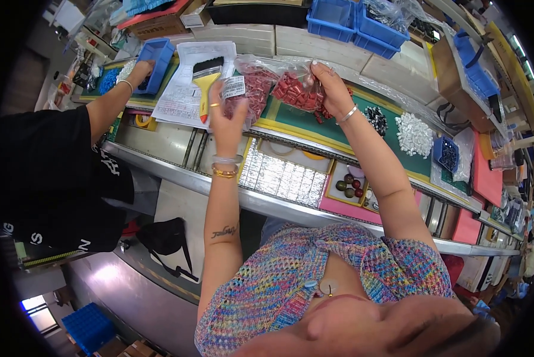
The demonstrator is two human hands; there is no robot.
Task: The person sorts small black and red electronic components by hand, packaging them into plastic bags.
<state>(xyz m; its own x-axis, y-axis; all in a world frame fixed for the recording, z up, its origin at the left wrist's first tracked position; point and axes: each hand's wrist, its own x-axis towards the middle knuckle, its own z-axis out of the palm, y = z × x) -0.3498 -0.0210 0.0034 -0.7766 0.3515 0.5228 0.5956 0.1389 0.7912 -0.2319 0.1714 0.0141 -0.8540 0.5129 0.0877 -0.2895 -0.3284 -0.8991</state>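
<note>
My right hand (pixel 333 90) pinches the upper right part of a clear plastic bag of red pieces (pixel 296 90), tilted over the green mat (pixel 273 119). More small red pieces (pixel 323 114) show below my right fingers. My left hand (pixel 228 122) has its thumb and fingers apart at the near left side of another clear bag of red pieces (pixel 255 89). That bag has a white label (pixel 234 86). Just left of it, a brush (pixel 206 86) with black bristles and a yellow handle lies on printed sheets (pixel 180 83).
Piles of black pieces (pixel 376 120) and white pieces (pixel 414 134) lie right, beside a small blue bin (pixel 445 153). At left, a co-worker's hand (pixel 141 72) reaches by a blue bin (pixel 157 64). Blue bins (pixel 332 19) stand behind; a metal rail (pixel 279 201) runs along the front.
</note>
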